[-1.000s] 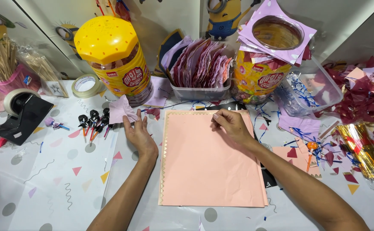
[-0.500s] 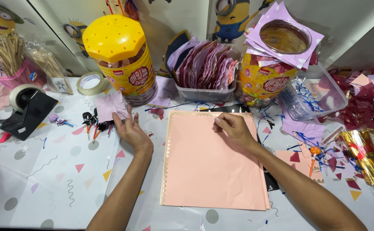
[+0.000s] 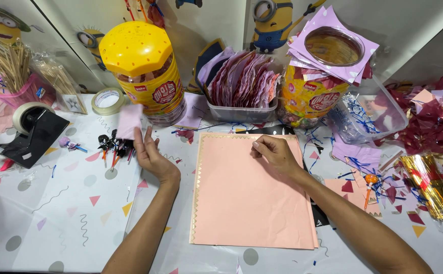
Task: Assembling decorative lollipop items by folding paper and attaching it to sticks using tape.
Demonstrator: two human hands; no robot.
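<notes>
Pink paper square (image 3: 129, 122) pinched in left hand (image 3: 150, 155) fingers (image 3: 139, 139), right hand (image 3: 274, 152) on peach sheet (image 3: 249, 198)

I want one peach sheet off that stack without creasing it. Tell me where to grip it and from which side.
Take the top peach sheet at its upper edge, where the right hand already rests, pinching from the far side. That edge lies flat and free; the left edge carries a zigzag trim, and the near right corner shows fanned layers, so a single sheet is probably harder to separate there.
</notes>
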